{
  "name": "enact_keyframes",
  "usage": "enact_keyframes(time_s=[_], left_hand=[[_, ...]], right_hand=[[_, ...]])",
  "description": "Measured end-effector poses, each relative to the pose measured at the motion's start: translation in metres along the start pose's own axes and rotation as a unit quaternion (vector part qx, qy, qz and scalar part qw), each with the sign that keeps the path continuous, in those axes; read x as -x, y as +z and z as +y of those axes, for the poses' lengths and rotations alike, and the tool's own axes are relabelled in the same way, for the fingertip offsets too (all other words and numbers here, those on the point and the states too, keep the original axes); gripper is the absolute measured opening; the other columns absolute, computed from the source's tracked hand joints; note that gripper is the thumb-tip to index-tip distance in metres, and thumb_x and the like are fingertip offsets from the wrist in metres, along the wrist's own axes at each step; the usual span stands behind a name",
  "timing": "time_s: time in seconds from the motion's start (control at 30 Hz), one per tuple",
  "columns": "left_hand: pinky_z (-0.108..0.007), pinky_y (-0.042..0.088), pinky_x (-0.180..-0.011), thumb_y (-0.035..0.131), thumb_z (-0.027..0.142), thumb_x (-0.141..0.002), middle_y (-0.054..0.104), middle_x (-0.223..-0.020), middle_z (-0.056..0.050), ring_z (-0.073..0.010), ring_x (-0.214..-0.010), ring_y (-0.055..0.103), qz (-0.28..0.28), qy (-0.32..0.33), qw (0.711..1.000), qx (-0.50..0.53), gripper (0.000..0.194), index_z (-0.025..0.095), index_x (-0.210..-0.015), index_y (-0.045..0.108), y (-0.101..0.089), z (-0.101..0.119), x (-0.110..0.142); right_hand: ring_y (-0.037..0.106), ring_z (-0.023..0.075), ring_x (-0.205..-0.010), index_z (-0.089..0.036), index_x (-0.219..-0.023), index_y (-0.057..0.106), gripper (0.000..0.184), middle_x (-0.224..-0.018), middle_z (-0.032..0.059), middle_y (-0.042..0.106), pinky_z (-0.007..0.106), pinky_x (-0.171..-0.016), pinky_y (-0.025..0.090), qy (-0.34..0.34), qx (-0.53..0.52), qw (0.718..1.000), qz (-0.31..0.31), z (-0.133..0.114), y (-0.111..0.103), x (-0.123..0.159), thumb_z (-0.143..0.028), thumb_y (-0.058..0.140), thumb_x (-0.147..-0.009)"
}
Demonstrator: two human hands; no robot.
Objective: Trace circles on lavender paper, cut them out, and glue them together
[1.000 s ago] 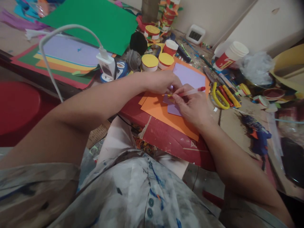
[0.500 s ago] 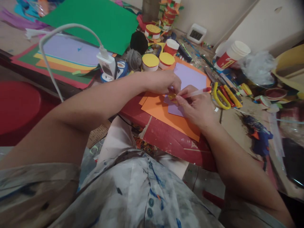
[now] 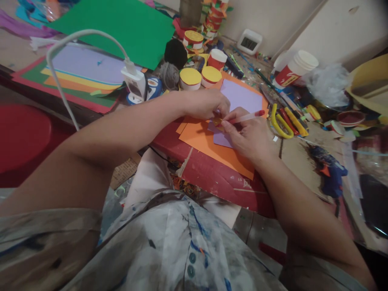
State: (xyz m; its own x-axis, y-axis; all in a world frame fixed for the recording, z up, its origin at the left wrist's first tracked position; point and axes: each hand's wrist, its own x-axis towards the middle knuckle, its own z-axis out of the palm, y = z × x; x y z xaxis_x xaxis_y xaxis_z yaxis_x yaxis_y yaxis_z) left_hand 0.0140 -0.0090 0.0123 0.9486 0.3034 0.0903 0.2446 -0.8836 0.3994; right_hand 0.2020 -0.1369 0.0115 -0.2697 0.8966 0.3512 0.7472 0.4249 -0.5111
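Head camera is showing me a small yellow piece [image 3: 217, 121] sitting between both hands' fingertips, over purple paper [image 3: 242, 97]; I cannot confirm whether it is touching that paper. The right hand [image 3: 249, 133] is holding a red-ended pen [image 3: 246, 117] across its fingers, thumb and forefinger nearly meeting at the piece's edge. The left hand [image 3: 209, 104] is curling at the far side, fingers bent; its tips are hidden, so I cannot tell whether it is gripping. For sound handling, I am advising a light pinch, wrists supported and the pen kept clear of the piece. Beneath, the purple paper is overlapping orange sheets [image 3: 201, 139] on a worn red tabletop [image 3: 209, 171]. Farther out, yellow-topped tubs [image 3: 190, 77], a yellow handle [image 3: 277, 126] and a blue glue gun [image 3: 332, 182] are crowding the surface; a white clock [image 3: 249, 42] is standing near the wall [image 3: 281, 20].
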Motion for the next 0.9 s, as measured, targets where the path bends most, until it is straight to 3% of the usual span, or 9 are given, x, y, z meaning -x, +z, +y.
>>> enact_keyframes(time_s=[0.27, 0.43, 0.63, 0.77, 0.9], left_hand=[[-0.029, 0.050, -0.083, 0.061, 0.001, -0.090, 0.082, -0.100, -0.004, -0.0159, -0.090, 0.071, -0.006, 0.001, 1.000, 0.004, 0.032, 0.020, -0.084, 0.085, -0.001, 0.002, 0.000], [-0.028, 0.051, -0.089, 0.057, 0.003, -0.095, 0.085, -0.114, -0.004, -0.0155, -0.100, 0.071, -0.012, -0.018, 1.000, 0.007, 0.038, 0.023, -0.102, 0.089, -0.003, 0.008, 0.004], [-0.028, 0.053, -0.094, 0.056, -0.002, -0.087, 0.085, -0.119, -0.003, -0.0175, -0.109, 0.077, -0.006, -0.012, 1.000, -0.007, 0.051, 0.026, -0.113, 0.089, 0.001, 0.001, 0.001], [-0.028, 0.053, -0.092, 0.061, 0.006, -0.087, 0.086, -0.120, -0.001, -0.0176, -0.110, 0.078, 0.008, -0.012, 1.000, -0.021, 0.047, 0.031, -0.114, 0.089, 0.004, -0.005, 0.000], [-0.029, 0.053, -0.093, 0.063, 0.010, -0.088, 0.086, -0.119, -0.002, -0.0193, -0.111, 0.077, 0.013, -0.017, 0.999, -0.045, 0.041, 0.030, -0.112, 0.089, 0.003, 0.007, 0.002]], right_hand=[[0.068, 0.0238, -0.070, -0.028, -0.081, 0.069, 0.040, -0.081, 0.0065, 0.077, 0.041, -0.071, 0.052, -0.006, -0.023, 1.000, 0.001, 0.003, -0.001, 0.002, -0.058, 0.061, -0.106], [0.063, 0.0225, -0.066, -0.027, -0.080, 0.068, 0.042, -0.078, 0.0059, 0.074, 0.040, -0.068, 0.049, 0.001, -0.024, 1.000, 0.001, 0.009, -0.002, 0.004, -0.060, 0.060, -0.105], [0.062, 0.0210, -0.066, -0.026, -0.082, 0.069, 0.032, -0.075, 0.0043, 0.071, 0.038, -0.068, 0.049, -0.002, -0.025, 1.000, 0.003, 0.016, -0.007, 0.005, -0.051, 0.065, -0.103], [0.060, 0.0211, -0.063, -0.027, -0.079, 0.068, 0.027, -0.074, 0.0048, 0.071, 0.038, -0.063, 0.047, 0.010, -0.012, 1.000, 0.005, 0.017, -0.010, 0.005, -0.044, 0.067, -0.100], [0.059, 0.0208, -0.059, -0.027, -0.078, 0.067, 0.022, -0.068, 0.0036, 0.069, 0.038, -0.061, 0.046, 0.024, -0.024, 0.999, 0.020, 0.020, -0.014, 0.004, -0.038, 0.069, -0.097]])
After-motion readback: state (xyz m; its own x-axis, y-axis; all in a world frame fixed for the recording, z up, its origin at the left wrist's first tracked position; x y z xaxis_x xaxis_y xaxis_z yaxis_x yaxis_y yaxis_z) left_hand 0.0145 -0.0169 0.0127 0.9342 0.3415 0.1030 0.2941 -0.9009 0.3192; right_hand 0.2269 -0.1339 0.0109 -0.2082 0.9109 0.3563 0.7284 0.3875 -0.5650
